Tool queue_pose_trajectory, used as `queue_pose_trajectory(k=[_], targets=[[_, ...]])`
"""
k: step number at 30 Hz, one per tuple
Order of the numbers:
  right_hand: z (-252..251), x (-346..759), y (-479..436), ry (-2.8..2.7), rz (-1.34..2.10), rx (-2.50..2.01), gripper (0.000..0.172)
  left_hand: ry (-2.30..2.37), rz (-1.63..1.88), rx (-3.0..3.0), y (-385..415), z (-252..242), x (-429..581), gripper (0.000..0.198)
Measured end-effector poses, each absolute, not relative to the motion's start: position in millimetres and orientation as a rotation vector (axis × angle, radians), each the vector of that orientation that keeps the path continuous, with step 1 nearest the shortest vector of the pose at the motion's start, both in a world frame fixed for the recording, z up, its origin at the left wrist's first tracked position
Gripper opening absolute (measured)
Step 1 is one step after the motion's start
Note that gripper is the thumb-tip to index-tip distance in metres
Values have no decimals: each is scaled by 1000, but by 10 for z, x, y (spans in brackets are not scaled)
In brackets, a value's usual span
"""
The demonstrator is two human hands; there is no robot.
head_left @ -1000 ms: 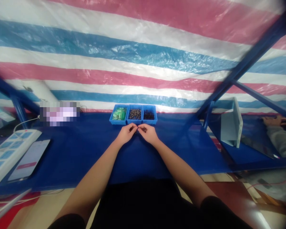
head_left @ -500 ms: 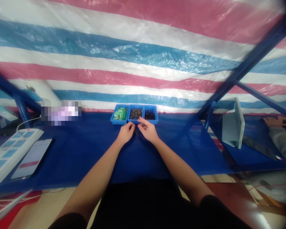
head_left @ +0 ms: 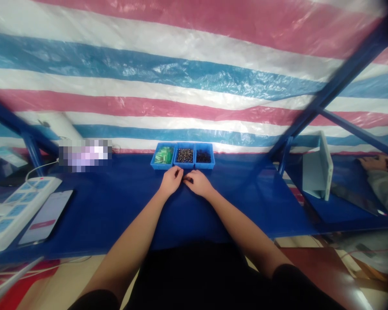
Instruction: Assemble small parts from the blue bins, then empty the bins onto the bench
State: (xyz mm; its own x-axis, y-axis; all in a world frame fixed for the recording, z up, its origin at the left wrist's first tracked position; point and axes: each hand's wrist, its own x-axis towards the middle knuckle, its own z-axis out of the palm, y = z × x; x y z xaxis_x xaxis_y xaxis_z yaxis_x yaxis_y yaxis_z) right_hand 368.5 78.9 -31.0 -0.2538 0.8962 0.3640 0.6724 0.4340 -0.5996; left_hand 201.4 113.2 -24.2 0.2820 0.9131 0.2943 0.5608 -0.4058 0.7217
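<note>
Both my hands rest on the blue table cover (head_left: 233, 202) just in front of several blue bins. My left hand (head_left: 171, 181) is curled, its fingertips close to the middle bin's front edge. Whether it grips anything is hidden. My right hand (head_left: 196, 183) has its fingers on a small dark part (head_left: 188, 180) lying between the hands. Behind them stand a bin of green items (head_left: 163, 155), a bin of small brown-black pieces (head_left: 184, 155) and a bin of black pieces (head_left: 203, 156).
A white power strip (head_left: 19, 211) and a phone (head_left: 47, 217) lie at the left. A pale blue folded board (head_left: 317, 168) stands at the right, beyond a blue metal strut (head_left: 285, 155). Further right, a co-worker's hand (head_left: 375, 162) rests on another table. A striped tarpaulin (head_left: 181, 73) hangs behind.
My right hand has lowered from its raised position by the middle bin and closed its fingers onto the small dark part, near my left hand. The left hand has barely moved.
</note>
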Motion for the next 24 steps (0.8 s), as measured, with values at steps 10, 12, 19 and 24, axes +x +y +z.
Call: queue_pose_trajectory(k=[10, 12, 19, 24], targets=[[-395, 3767, 816, -1406, 829, -1272, 18, 1110, 930, 2024, 1091, -220, 2037, 25], [-399, 3782, 824, -1411, 858, -1270, 19, 1080, 932, 2030, 1083, -220, 2044, 24], [-372, 3777, 811, -1413, 850, -1263, 20, 1075, 969, 1991, 1088, -243, 2049, 24], [-371, 3774, 804, -1408, 854, -1253, 20, 1072, 948, 2010, 1088, -229, 2049, 23]])
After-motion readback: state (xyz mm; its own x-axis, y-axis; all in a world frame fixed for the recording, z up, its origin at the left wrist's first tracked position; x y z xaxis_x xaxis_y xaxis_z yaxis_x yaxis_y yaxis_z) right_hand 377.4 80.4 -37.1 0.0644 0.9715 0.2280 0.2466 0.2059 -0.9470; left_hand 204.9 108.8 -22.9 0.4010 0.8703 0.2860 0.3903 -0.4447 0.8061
